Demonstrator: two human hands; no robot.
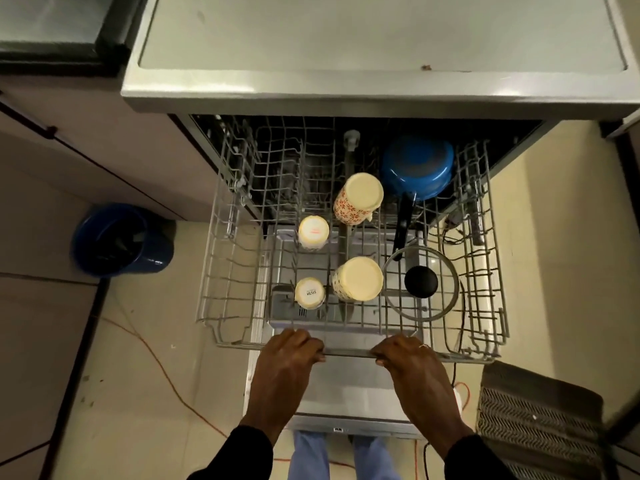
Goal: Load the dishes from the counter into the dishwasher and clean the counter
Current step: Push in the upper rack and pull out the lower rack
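Note:
The grey wire dishwasher rack (228,278) is pulled out over the open door (349,386). My left hand (287,362) and my right hand (412,365) both grip its front rail, fingers curled over the bar. Upside down in the rack stand two patterned cream mugs (358,199) (358,278) and two small white cups (313,232) (309,292). A blue saucepan (417,166) with a black handle lies at the back right. In front of it rests a glass lid (420,289) with a black knob.
The steel counter (346,46) spans the top above the dishwasher. A blue bucket (121,239) sits on the floor at left. An orange cable (166,375) crosses the tiles. A patterned mat (540,417) lies at lower right. Cabinets line the left.

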